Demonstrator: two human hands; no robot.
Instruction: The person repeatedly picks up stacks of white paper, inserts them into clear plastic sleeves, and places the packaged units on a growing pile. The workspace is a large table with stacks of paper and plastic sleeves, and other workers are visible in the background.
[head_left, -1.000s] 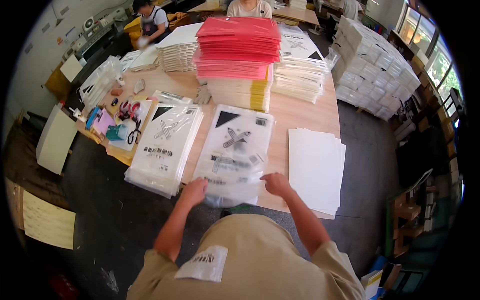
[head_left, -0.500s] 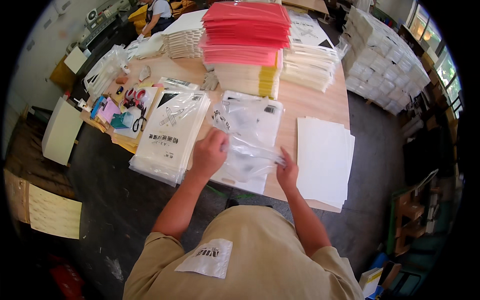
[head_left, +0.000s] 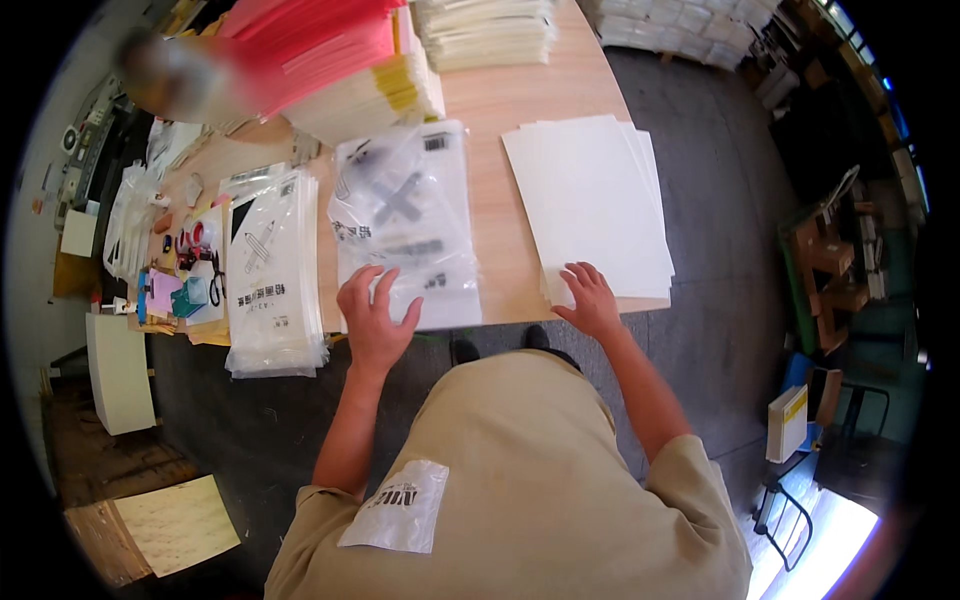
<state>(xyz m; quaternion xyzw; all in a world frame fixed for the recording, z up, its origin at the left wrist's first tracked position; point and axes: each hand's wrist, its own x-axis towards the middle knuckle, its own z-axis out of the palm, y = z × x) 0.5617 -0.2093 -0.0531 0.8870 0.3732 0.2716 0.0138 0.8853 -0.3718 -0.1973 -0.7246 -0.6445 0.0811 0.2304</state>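
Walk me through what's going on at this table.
A person stands at the table. The left hand, fingers spread, is at the near left part of a clear printed bag; the right hand is at the near edge of loose white sheets. Neither hand grips anything. More bagged packs lie stacked left.

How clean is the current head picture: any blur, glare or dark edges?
Head view, upper left: heavy blur smears part of the pink stack; head view, lower right: one patch glares nearly white; head view, rim: black surrounds the fisheye image; head view, nearer the middle: the left hand, right hand and white sheets look fairly sharp.
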